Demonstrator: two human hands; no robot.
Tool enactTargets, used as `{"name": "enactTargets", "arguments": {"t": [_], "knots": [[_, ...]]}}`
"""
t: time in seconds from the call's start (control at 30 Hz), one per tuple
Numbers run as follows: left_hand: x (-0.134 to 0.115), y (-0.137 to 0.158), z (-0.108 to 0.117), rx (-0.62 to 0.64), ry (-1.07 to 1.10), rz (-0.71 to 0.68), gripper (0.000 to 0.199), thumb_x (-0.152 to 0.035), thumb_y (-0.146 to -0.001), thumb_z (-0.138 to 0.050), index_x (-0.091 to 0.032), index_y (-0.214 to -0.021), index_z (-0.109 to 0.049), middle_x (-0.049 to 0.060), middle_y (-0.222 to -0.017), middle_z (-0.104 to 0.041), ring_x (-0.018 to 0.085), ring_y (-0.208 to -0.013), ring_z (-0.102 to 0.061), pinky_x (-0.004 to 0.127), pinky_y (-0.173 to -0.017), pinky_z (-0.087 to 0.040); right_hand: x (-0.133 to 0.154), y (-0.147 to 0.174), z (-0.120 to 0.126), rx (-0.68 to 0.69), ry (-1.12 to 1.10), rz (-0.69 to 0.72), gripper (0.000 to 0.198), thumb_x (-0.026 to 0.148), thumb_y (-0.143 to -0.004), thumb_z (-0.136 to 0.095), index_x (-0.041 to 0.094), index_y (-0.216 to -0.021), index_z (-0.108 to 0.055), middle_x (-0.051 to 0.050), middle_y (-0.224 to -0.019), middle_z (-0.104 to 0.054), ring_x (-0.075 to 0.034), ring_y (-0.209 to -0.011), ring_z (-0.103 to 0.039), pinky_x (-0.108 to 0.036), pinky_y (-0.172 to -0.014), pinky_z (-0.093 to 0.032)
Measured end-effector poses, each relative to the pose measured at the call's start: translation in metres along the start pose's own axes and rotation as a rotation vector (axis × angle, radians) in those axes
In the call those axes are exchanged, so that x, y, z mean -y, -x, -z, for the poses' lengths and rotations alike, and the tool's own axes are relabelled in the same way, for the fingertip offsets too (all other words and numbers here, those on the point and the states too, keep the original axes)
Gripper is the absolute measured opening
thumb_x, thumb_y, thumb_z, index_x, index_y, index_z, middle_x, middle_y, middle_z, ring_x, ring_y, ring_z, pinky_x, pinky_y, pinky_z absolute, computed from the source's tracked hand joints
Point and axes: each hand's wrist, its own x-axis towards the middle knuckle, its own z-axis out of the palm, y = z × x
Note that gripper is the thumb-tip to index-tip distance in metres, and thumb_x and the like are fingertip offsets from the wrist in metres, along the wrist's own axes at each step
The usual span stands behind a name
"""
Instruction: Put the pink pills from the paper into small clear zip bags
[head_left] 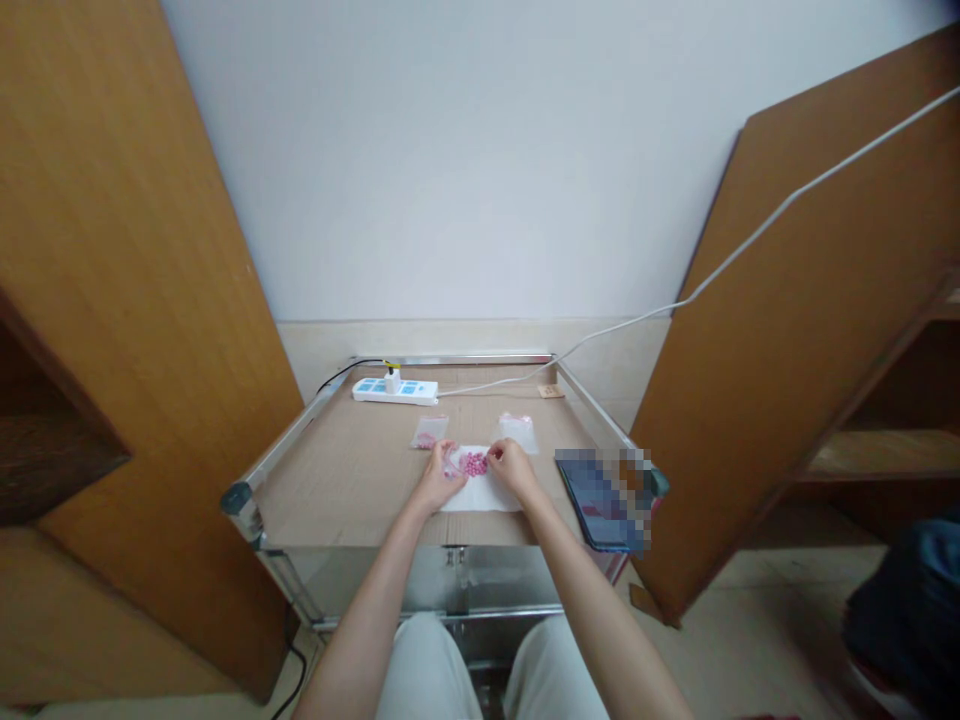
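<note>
A cluster of pink beads [475, 463] lies on a white sheet [480, 497] near the front of the cardboard-covered table. My left hand [441, 482] is at the left of the beads, its fingers closed on what looks like a small clear plastic bag [451, 464]. On the other side, my right hand [511, 465] has thumb and finger pinched together at the edge of the beads; anything between them is too small to make out. Behind my left hand lies a small clear bag with pink pieces [428, 434]. Another small clear bag [519, 432] lies behind my right hand.
A white power strip [395, 390] with a plug in it lies at the back left; its white cord [615, 326] runs off rightward. A dark tablet or phone [596, 505], partly blurred, lies at the right edge. Metal rails [292, 437] border the table [322, 490]. Wooden panels stand on both sides.
</note>
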Motion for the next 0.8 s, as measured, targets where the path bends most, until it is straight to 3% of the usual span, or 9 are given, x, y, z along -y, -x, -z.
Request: {"name": "enactTargets", "arguments": {"t": [0.13, 0.3, 0.5, 0.67, 0.8], "knots": [[0.002, 0.000, 0.000, 0.002, 0.006, -0.002, 0.055, -0.017, -0.057, -0.060, -0.019, -0.105, -0.032, 0.010, -0.109, -0.045, 0.018, -0.106, -0.041, 0.034, -0.092, -0.027, -0.008, 0.004, -0.008, 0.077, 0.013, -0.047, 0.015, 0.015, -0.067, -0.047, 0.012, -0.065, -0.062, -0.007, -0.068, -0.061, -0.013, -0.064, -0.053, -0.021, -0.059, -0.035], [0.003, 0.000, -0.001, 0.000, 0.029, 0.013, 0.056, -0.017, -0.057, -0.061, -0.018, -0.105, -0.032, 0.011, -0.110, -0.044, 0.018, -0.107, -0.040, 0.034, -0.092, -0.027, -0.009, 0.004, -0.009, 0.050, -0.001, -0.042, 0.013, 0.014, -0.065, -0.048, 0.012, -0.062, -0.060, -0.007, -0.065, -0.061, -0.013, -0.060, -0.052, -0.020, -0.055, -0.034], [0.000, 0.000, 0.000, -0.002, 0.047, 0.015, 0.057, -0.018, -0.056, -0.062, -0.018, -0.105, -0.033, 0.010, -0.110, -0.043, 0.018, -0.106, -0.041, 0.033, -0.091, -0.029, 0.021, -0.003, 0.004, -0.037, -0.158, 0.035, 0.012, 0.018, -0.066, -0.049, 0.012, -0.064, -0.060, -0.005, -0.062, -0.059, -0.012, -0.058, -0.051, -0.020, -0.055, -0.035], [-0.001, 0.001, -0.001, -0.003, 0.043, 0.006, 0.056, -0.018, -0.057, -0.061, -0.019, -0.105, -0.032, 0.009, -0.107, -0.045, 0.017, -0.100, -0.044, 0.034, -0.087, -0.032, 0.045, -0.002, 0.006, 0.138, -0.284, 0.184, 0.013, 0.020, -0.067, -0.051, 0.013, -0.067, -0.062, -0.002, -0.060, -0.059, -0.010, -0.053, -0.048, -0.018, -0.050, -0.034], [0.000, 0.000, -0.001, 0.008, 0.034, 0.008, 0.056, -0.019, -0.058, -0.061, -0.019, -0.106, -0.031, 0.009, -0.105, -0.046, 0.017, -0.098, -0.046, 0.034, -0.086, -0.033, 0.046, 0.002, 0.006, 0.216, -0.294, 0.265, 0.018, 0.019, -0.071, -0.047, 0.014, -0.063, -0.063, -0.002, -0.059, -0.059, -0.009, -0.055, -0.049, -0.018, -0.052, -0.034]]}}
